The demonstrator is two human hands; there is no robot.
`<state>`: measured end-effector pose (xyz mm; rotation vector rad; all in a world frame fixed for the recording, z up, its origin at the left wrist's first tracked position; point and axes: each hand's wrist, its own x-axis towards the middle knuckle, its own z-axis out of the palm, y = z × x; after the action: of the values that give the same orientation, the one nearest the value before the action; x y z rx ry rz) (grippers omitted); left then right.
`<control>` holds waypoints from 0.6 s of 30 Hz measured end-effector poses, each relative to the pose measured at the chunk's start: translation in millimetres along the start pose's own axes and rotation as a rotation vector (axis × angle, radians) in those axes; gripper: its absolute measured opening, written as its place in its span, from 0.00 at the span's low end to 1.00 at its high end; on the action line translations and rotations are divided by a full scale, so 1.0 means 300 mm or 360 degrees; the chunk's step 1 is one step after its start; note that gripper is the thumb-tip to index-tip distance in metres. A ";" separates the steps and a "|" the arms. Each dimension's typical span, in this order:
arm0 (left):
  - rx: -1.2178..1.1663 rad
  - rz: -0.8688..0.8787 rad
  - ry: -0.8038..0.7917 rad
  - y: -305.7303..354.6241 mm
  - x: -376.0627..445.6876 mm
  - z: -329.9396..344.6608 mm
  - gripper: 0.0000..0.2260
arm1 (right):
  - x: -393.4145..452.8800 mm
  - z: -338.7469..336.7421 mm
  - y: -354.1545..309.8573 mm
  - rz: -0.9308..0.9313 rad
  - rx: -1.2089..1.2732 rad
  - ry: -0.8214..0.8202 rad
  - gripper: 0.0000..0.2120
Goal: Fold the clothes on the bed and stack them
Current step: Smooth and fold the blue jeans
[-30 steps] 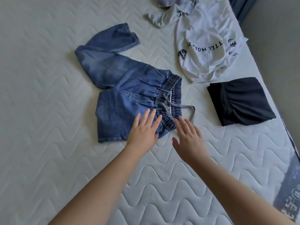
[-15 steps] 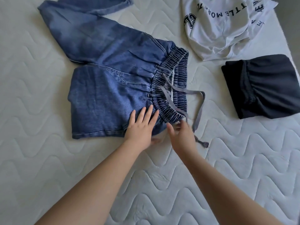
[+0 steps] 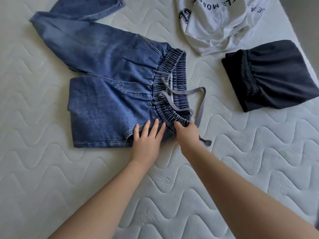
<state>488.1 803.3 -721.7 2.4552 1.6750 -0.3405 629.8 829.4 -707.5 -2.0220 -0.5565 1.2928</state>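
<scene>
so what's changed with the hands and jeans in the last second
Both hands came forward onto the jeans. The right hand took hold of the waistband's near end; the left hand now lies flat on the denim. The jeans, black folded garment and white top lie as before.

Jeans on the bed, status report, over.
Left hand flat on jeans. Right hand grips waistband. Drawstring trails loose beside right hand.

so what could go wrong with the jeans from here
The right hand grips only the near corner of the waistband, so lifting there could drag the jeans askew under the flat left hand. The loose drawstring trails onto the mattress and may get trapped in the fold. The far leg lies bent, so it may bunch.
</scene>
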 end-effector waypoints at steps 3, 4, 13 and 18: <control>-0.0022 0.0027 0.0001 0.078 -0.078 -0.002 0.27 | -0.046 -0.070 0.061 0.0015 0.0137 -0.0050 0.12; -0.0036 0.0048 -0.0031 0.105 -0.103 0.000 0.27 | -0.066 -0.098 0.085 0.0013 0.0146 -0.0041 0.13; -0.0070 0.0248 -0.0471 0.459 -0.375 -0.016 0.26 | -0.282 -0.447 0.340 0.0169 0.0174 0.0058 0.14; -0.0194 0.0456 -0.0277 0.552 -0.448 -0.083 0.21 | -0.389 -0.586 0.430 0.0073 0.0108 0.0000 0.12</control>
<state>597.8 628.5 -662.4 2.4495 1.2191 -0.3887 740.5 610.5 -677.5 -1.9893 -0.4626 1.3208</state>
